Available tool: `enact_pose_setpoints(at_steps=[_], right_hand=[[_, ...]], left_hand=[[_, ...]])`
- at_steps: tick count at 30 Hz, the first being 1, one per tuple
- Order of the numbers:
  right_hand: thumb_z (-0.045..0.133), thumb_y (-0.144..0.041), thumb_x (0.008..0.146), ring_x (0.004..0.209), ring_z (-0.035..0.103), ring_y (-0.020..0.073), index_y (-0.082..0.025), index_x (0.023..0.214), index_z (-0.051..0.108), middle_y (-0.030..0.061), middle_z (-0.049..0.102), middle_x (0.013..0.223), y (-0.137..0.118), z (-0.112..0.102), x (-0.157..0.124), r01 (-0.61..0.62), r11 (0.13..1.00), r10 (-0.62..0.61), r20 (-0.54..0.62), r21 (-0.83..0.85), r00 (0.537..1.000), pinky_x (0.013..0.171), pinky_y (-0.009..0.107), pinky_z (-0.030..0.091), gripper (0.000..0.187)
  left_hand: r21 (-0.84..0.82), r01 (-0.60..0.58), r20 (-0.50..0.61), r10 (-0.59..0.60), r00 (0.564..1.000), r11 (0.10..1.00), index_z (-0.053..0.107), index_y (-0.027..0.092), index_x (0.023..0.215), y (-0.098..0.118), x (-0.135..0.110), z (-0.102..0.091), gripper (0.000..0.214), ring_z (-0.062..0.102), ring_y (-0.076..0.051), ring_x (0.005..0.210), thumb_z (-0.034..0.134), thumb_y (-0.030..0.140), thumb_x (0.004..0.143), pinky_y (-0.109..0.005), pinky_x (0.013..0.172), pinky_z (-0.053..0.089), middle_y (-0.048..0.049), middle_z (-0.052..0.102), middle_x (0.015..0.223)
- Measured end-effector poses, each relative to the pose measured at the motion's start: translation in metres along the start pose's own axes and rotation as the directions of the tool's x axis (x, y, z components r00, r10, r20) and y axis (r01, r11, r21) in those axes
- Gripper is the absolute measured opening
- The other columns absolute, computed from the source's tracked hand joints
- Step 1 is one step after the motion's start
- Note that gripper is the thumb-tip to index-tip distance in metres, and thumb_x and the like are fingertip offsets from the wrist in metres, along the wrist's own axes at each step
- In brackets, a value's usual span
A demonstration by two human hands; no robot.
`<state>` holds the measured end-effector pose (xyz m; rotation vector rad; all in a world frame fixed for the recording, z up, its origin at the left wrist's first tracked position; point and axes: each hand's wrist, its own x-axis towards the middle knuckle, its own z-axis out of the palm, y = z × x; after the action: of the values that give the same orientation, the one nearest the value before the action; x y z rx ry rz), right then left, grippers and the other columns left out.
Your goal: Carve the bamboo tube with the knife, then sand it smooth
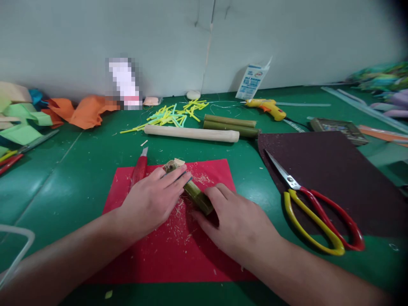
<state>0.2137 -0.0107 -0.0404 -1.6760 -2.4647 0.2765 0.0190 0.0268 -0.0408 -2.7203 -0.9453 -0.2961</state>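
The green table (79, 170) carries two sheets: one dark maroon sheet (334, 178) at right and one red sheet (165, 255) near the middle. Beyond the red sheet lie one long pale stick (191, 133) and, just right of it, two green bamboo lengths (231, 124) side by side. One pair of scissors (318, 216), red and yellow handled, rests on the maroon sheet, and one yellow glue gun (269, 108) lies far right. The left hand (153, 199) has its fingers pressed together and laid over the far end of the single bamboo piece (198, 196); the right hand (236, 221) is curled around its near end. That piece is short, green-skinned and glossy, lying slantwise on the red sheet between both hands, its far end cut pale and ragged. One red-handled knife (139, 167) lies just left of the left hand. Pale shavings (178, 221) speckle the sheet, too many to count.
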Motion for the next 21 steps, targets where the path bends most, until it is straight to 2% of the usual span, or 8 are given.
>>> enact_pose_setpoints(at_steps=[4, 8, 11, 14, 19, 21], right_hand=[[0.045, -0.034, 0.084, 0.064, 0.057, 0.0194, -0.018, 0.08, 0.053, 0.0041, 0.059, 0.077, -0.001, 0.001, 0.004, 0.005, 1.0, -0.004, -0.025, 0.007, 1.0, 0.047, 0.028, 0.026, 0.017], [0.044, -0.031, 0.084, 0.064, 0.057, 0.0195, -0.018, 0.08, 0.053, 0.0045, 0.059, 0.075, 0.002, 0.004, 0.004, 0.016, 1.0, -0.015, -0.046, 0.022, 0.999, 0.049, 0.029, 0.027, 0.016], [0.043, -0.032, 0.084, 0.064, 0.056, 0.0193, -0.019, 0.079, 0.052, 0.0043, 0.058, 0.074, 0.003, 0.004, 0.003, 0.008, 1.0, -0.007, -0.04, 0.022, 0.999, 0.05, 0.029, 0.026, 0.018], [0.042, -0.035, 0.085, 0.06, 0.054, 0.0181, -0.019, 0.077, 0.05, 0.0035, 0.057, 0.072, 0.003, 0.003, 0.002, -0.007, 0.999, 0.008, -0.024, 0.037, 1.0, 0.049, 0.028, 0.024, 0.02], [0.043, -0.033, 0.085, 0.059, 0.052, 0.0171, -0.019, 0.075, 0.049, 0.0032, 0.056, 0.071, 0.004, 0.005, 0.0, 0.012, 0.998, -0.01, -0.035, 0.064, 0.999, 0.049, 0.028, 0.023, 0.018], [0.042, -0.033, 0.085, 0.059, 0.052, 0.0169, -0.019, 0.076, 0.049, 0.0035, 0.056, 0.071, 0.004, 0.005, 0.0, 0.011, 0.998, -0.009, -0.035, 0.067, 0.999, 0.049, 0.028, 0.023, 0.018]], left_hand=[[-0.004, -0.047, -0.021, 0.047, 0.999, 0.999, 0.056, 0.008, 0.116, 0.006, 0.0, 0.0, 0.034, 0.049, -0.023, 0.114, 0.036, 0.009, 0.089, -0.036, 0.082, 0.046, -0.0106, 0.052, 0.13], [-0.061, -0.151, 0.048, 0.154, 0.987, 0.987, 0.053, 0.007, 0.12, 0.017, -0.005, -0.002, 0.036, 0.046, -0.024, 0.118, 0.036, 0.009, 0.088, -0.038, 0.083, 0.047, -0.0115, 0.05, 0.131], [-0.071, -0.087, 0.059, 0.091, 0.994, 0.994, 0.049, 0.01, 0.125, 0.012, -0.009, -0.002, 0.039, 0.053, -0.023, 0.108, 0.038, 0.011, 0.088, -0.037, 0.08, 0.049, -0.0106, 0.048, 0.133], [-0.016, 0.005, -0.01, -0.005, 1.0, 1.0, 0.051, 0.011, 0.123, 0.003, -0.009, -0.002, 0.037, 0.055, -0.022, 0.103, 0.04, 0.012, 0.088, -0.035, 0.075, 0.05, -0.01, 0.049, 0.132], [-0.033, -0.131, -0.002, 0.131, 0.991, 0.991, 0.056, 0.007, 0.115, 0.007, -0.006, -0.006, 0.034, 0.048, -0.024, 0.115, 0.037, 0.007, 0.087, -0.037, 0.081, 0.048, -0.0096, 0.056, 0.125], [-0.052, -0.093, 0.005, 0.094, 0.996, 0.994, 0.055, 0.01, 0.119, 0.009, -0.007, -0.007, 0.036, 0.052, -0.023, 0.108, 0.039, 0.01, 0.087, -0.036, 0.081, 0.049, -0.0076, 0.054, 0.128]])
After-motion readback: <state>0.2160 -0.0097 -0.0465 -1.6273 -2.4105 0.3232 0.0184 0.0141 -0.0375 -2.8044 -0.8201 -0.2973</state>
